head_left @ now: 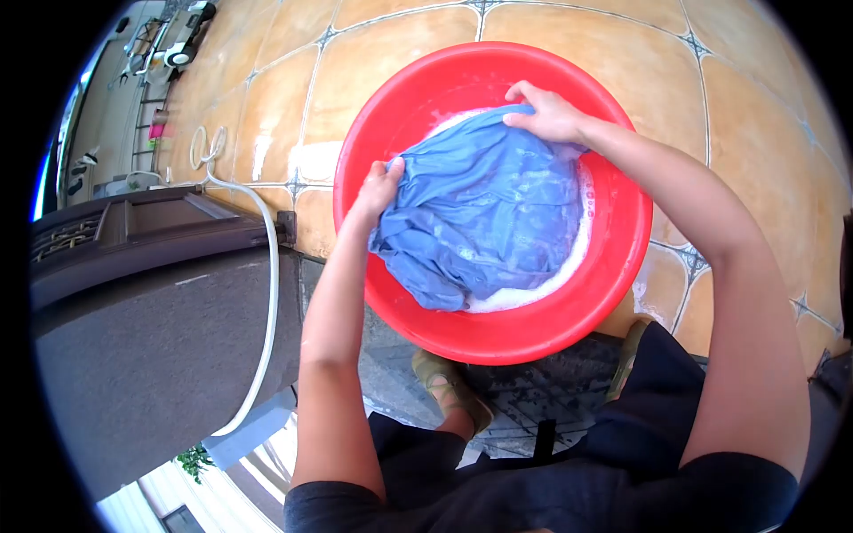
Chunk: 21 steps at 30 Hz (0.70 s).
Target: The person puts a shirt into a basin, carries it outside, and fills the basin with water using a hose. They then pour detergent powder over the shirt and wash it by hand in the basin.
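Observation:
A wet blue cloth [484, 204], perhaps a garment, lies bunched in a round red basin [613, 293] with white suds [524, 298] along its lower edge. My left hand [380, 188] is closed on the cloth's left edge, near the basin's left side. At the far edge of the cloth, my right hand [549, 115] grips the fabric between thumb and fingers. A fold is stretched between both hands. Its lower part rests in the soapy water; the basin floor beneath is hidden.
Orange floor tiles [391, 67] lie beyond the basin, wet in places. A white hose [272, 293] runs over a dark gate [160, 226] at the left. My shoes [453, 391] are close to the basin's near side. A parked vehicle [182, 44] stands at the upper left.

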Each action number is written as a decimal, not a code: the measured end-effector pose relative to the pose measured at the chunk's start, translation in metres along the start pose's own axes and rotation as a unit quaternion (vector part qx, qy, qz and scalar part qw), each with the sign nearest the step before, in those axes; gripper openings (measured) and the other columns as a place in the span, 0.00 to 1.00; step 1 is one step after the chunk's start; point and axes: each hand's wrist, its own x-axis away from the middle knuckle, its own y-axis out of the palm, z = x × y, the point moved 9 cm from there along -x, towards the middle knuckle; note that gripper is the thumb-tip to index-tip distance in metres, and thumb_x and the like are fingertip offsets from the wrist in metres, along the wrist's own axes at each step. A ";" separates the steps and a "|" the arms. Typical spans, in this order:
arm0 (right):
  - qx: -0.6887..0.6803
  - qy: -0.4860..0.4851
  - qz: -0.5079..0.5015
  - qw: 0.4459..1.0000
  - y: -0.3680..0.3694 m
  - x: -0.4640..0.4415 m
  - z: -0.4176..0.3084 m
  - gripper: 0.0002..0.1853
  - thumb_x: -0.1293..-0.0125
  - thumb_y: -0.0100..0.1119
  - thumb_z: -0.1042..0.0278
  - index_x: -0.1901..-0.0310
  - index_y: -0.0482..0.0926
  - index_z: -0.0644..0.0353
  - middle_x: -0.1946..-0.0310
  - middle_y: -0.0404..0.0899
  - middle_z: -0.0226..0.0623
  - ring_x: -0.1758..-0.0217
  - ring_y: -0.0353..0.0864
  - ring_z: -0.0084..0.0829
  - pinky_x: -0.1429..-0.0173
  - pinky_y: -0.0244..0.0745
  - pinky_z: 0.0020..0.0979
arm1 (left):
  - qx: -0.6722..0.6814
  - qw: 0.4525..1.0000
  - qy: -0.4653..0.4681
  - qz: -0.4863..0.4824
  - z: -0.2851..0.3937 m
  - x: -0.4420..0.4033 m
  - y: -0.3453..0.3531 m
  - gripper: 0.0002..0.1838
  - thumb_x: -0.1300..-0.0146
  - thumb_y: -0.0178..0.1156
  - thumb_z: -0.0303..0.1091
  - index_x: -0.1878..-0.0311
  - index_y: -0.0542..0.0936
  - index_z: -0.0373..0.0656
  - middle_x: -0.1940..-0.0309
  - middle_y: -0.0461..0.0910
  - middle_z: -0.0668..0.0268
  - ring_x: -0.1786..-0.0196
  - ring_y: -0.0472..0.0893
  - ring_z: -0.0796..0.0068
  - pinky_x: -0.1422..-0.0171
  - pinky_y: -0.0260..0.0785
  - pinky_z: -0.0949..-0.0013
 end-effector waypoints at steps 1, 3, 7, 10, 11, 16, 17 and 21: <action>0.072 0.005 0.003 0.997 0.027 -0.010 0.021 0.38 0.41 0.59 0.42 0.35 0.60 0.55 0.37 0.64 0.49 0.33 0.63 0.48 0.33 0.62 0.43 | -0.165 0.984 -0.025 0.060 0.023 0.006 0.015 0.36 0.35 0.50 0.57 0.45 0.66 0.26 0.45 0.72 0.39 0.41 0.73 0.45 0.39 0.66 0.54; 0.284 0.035 -0.005 0.958 0.088 -0.001 0.045 0.47 0.42 0.50 0.29 0.28 0.50 0.47 0.27 0.48 0.47 0.24 0.44 0.45 0.24 0.33 0.52 | -0.254 0.961 -0.051 0.091 0.003 -0.005 0.060 0.35 0.34 0.49 0.54 0.40 0.60 0.27 0.40 0.67 0.40 0.38 0.69 0.43 0.35 0.62 0.53; 0.402 -0.176 -0.105 0.892 0.147 0.011 0.020 0.51 0.44 0.49 0.27 0.26 0.46 0.48 0.25 0.42 0.44 0.22 0.36 0.40 0.25 0.27 0.56 | -0.337 0.931 -0.020 0.139 -0.012 -0.007 0.092 0.34 0.37 0.53 0.53 0.38 0.64 0.34 0.36 0.62 0.43 0.41 0.73 0.46 0.38 0.66 0.55; 0.386 -0.141 -0.047 0.911 0.117 -0.010 0.013 0.51 0.45 0.53 0.29 0.27 0.46 0.48 0.25 0.41 0.41 0.22 0.37 0.38 0.25 0.29 0.57 | -0.299 0.952 -0.032 0.063 -0.012 -0.008 0.062 0.33 0.38 0.55 0.55 0.42 0.71 0.34 0.45 0.73 0.43 0.48 0.78 0.48 0.43 0.70 0.54; 0.336 -0.069 0.042 0.938 0.113 -0.012 0.022 0.51 0.46 0.54 0.30 0.27 0.48 0.48 0.25 0.41 0.41 0.22 0.37 0.38 0.24 0.29 0.56 | -0.256 0.964 -0.042 0.064 -0.015 -0.004 0.047 0.32 0.38 0.56 0.55 0.44 0.73 0.33 0.48 0.76 0.45 0.51 0.80 0.49 0.45 0.72 0.54; 0.338 -0.226 -0.114 0.906 0.154 0.009 0.006 0.51 0.47 0.63 0.37 0.28 0.50 0.54 0.35 0.61 0.43 0.28 0.55 0.41 0.26 0.45 0.47 | 0.665 0.745 -0.054 0.009 -0.044 0.014 0.053 0.35 0.37 0.53 0.60 0.46 0.76 0.32 0.48 0.78 0.51 0.44 0.77 0.53 0.36 0.67 0.51; 0.270 -0.129 0.031 0.954 0.123 -0.008 0.019 0.39 0.48 0.66 0.44 0.36 0.67 0.50 0.40 0.67 0.39 0.32 0.61 0.40 0.28 0.51 0.46 | 0.724 0.686 -0.068 0.007 -0.037 0.023 0.061 0.33 0.35 0.54 0.57 0.45 0.74 0.32 0.44 0.75 0.50 0.41 0.75 0.54 0.34 0.64 0.50; 0.042 -0.004 0.137 0.990 0.099 -0.021 -0.011 0.22 0.53 0.69 0.51 0.57 0.81 0.52 0.42 0.69 0.38 0.34 0.63 0.38 0.33 0.55 0.46 | 0.797 0.594 -0.108 0.026 -0.017 0.021 0.098 0.26 0.32 0.49 0.49 0.42 0.73 0.36 0.41 0.74 0.52 0.38 0.72 0.53 0.31 0.58 0.46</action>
